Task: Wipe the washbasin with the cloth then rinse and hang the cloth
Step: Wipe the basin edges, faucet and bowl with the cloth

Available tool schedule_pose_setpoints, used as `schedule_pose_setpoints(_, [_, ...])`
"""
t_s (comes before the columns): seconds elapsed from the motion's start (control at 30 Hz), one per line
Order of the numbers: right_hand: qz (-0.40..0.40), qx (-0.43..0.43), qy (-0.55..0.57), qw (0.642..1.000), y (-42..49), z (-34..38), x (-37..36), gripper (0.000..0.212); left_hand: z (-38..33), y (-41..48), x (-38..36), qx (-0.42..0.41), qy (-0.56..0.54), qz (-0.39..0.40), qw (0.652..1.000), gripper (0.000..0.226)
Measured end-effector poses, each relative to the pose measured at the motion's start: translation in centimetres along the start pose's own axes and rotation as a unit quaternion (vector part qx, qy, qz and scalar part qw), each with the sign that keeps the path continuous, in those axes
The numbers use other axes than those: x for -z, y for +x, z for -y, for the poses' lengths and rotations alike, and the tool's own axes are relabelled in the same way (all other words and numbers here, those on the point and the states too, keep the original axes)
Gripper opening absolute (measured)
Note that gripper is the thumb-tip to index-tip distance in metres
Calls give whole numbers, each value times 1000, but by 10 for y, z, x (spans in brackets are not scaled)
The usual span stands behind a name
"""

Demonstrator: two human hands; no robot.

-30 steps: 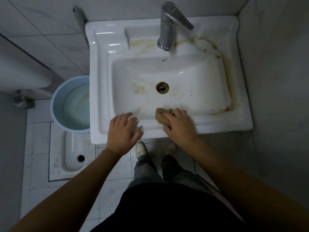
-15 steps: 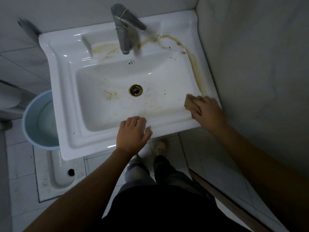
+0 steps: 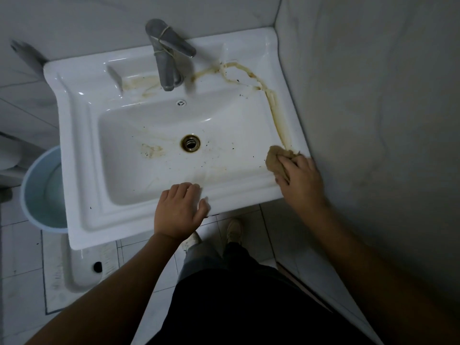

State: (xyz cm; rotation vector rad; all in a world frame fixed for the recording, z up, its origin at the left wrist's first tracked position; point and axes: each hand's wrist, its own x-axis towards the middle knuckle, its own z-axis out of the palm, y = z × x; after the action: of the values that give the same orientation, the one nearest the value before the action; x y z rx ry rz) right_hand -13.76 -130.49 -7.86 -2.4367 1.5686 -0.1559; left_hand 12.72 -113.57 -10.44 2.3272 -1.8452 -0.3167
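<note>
Wiping barely begun — right hand (image 3: pixel 302 181) grips the bunched cloth (image 3: pixel 275 160) at the washbasin (image 3: pixel 82 150) front-right corner, left hand (image 3: pixel 180 211) apparently flat on its front edge — stains, rinsing, hanging remain.

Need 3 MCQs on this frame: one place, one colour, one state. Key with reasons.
1. Where is the cloth?
A. over the drain
B. on the washbasin, right rim near the front corner
C. draped on the tap

2. What colour is the bucket beside the washbasin?
A. red
B. light blue
C. black

3. What is the left hand doing?
A. turning the tap
B. squeezing the cloth
C. resting on the front rim, holding nothing

Key:
1 B, the right hand grips it at the foot of the brown stain.
2 B, its pale blue wall shows at the left.
3 C, its fingers lie on bare rim.
</note>
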Motion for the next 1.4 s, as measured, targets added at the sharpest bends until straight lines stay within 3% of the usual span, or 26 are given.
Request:
schedule_pose_setpoints(0.17, [-36,36,-17,999,24,1,-9,38,-1,0,0,1,2,-2,1000,41])
schedule_pose_setpoints(0.57, [-9,54,-25,998,185,35,-13,44,3,0,-5,1,-10,-6,1000,44])
schedule_pose_setpoints(1.0, [-16,80,19,997,149,13,-13,46,-1,1,0,15,-11,3,1000,44])
schedule_pose_setpoints(1.4, [-75,9,59,995,258,71,-37,42,0,4,-1,8,-26,-8,1000,43])
